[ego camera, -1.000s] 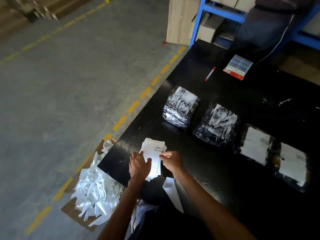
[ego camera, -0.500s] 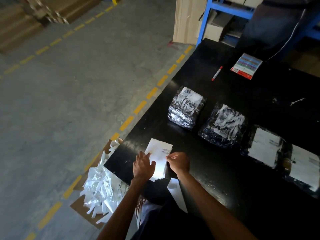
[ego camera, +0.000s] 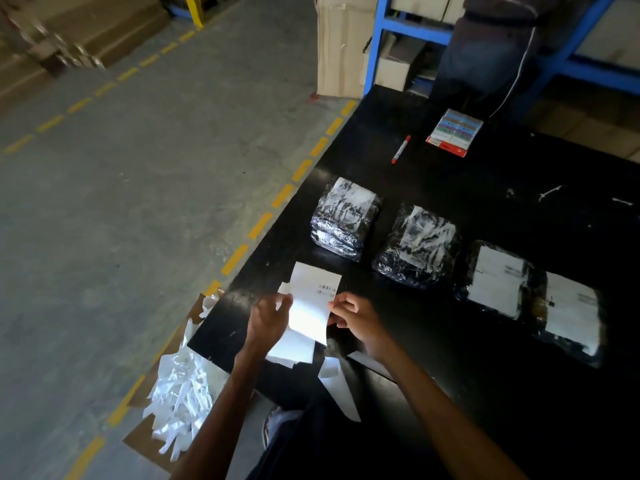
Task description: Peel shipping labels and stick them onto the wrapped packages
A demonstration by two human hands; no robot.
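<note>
A white shipping label (ego camera: 311, 299) with a small barcode lies on top of a stack of labels (ego camera: 291, 351) at the near left corner of the black table (ego camera: 467, 375). My left hand (ego camera: 268, 318) pinches the label's left edge. My right hand (ego camera: 356, 315) pinches its right edge, and the sheet lifts and curls off the stack. Several packages wrapped in black film sit in a row beyond: the first (ego camera: 344, 216), the second (ego camera: 417, 249), the third (ego camera: 495, 275) and the fourth (ego camera: 571, 311), each with a white label on top.
A red marker (ego camera: 401, 149) and a colourful pad (ego camera: 454, 132) lie at the table's far side. A cardboard box (ego camera: 145, 434) heaped with white backing strips (ego camera: 180, 393) stands on the floor at the left. Loose strips (ego camera: 337, 386) hang off the near edge. A person stands by blue shelving (ego camera: 381, 39).
The top label has come up off the stack between both hands and curls upward. The view has shifted so the table sits further right.
</note>
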